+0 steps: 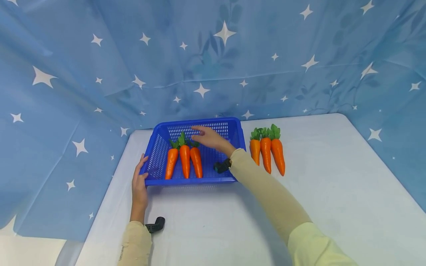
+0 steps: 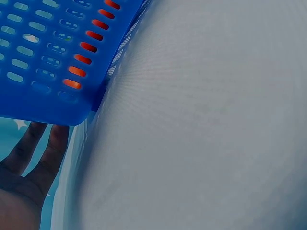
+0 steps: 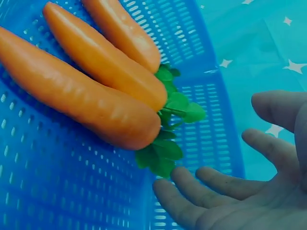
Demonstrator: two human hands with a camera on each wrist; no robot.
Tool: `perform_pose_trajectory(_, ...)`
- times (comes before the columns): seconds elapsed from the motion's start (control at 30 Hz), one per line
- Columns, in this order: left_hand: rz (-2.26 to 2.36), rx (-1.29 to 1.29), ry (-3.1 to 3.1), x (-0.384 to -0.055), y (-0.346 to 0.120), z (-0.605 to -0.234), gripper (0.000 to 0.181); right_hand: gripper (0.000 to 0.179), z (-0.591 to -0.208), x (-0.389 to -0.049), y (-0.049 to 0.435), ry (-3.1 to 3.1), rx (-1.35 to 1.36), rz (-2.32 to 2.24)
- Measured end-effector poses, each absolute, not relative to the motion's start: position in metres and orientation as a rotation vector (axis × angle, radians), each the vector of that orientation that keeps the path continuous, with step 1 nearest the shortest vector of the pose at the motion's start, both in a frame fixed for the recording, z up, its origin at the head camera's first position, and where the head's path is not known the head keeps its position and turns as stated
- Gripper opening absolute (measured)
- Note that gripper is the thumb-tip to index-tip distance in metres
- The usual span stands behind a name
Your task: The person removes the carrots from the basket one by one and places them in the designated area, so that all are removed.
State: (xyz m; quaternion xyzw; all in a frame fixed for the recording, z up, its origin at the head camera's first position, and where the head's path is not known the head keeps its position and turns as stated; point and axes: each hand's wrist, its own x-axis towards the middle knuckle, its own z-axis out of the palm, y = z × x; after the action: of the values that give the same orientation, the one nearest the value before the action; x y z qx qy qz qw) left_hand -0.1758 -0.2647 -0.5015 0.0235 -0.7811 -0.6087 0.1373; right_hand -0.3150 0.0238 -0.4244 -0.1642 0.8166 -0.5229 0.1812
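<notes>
A blue plastic basket [image 1: 193, 181] with slotted walls holds three orange carrots [image 1: 185, 160] side by side, their green leaves toward its back wall. My left hand [image 1: 139, 184] touches the basket's front left corner from outside. In the left wrist view, two straight fingers [image 2: 55, 148] reach the basket's edge, and its thumb is hidden there. Over the basket, near the leaves of the rightmost carrot inside [image 3: 81, 100], my right hand [image 1: 211, 138] is spread with nothing in it. Its fingertips overlap the back wall beside the leaves in the right wrist view.
Three more carrots [image 1: 266, 153] with leaves lie in a row on the white table [image 1: 332, 184], right of the basket. A blue curtain with white stars [image 1: 199, 66] hangs behind the table. Black wrist devices [image 1: 156, 224] show on both arms.
</notes>
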Motion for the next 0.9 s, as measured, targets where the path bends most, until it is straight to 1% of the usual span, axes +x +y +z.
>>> perform_pose_trajectory(0.17, -1.763, 0.069, -2.264, -0.177, -0.263, -0.502, 0.064, 0.055, -0.433, -0.315, 0.021, 2.284, -0.496, -1.434)
perform_pose_trajectory(0.4, -1.750, 0.078, -2.269, -0.176, -0.262, -0.501, 0.064, 0.054, -0.443, -0.315, 0.020, 2.170, -0.470, -1.431)
perform_pose_trajectory(0.9, -1.765, 0.082, -2.249, -0.175, -0.263, -0.500, 0.064, 0.050, -0.446, -0.312, 0.013, 2.101, -0.390, -1.378)
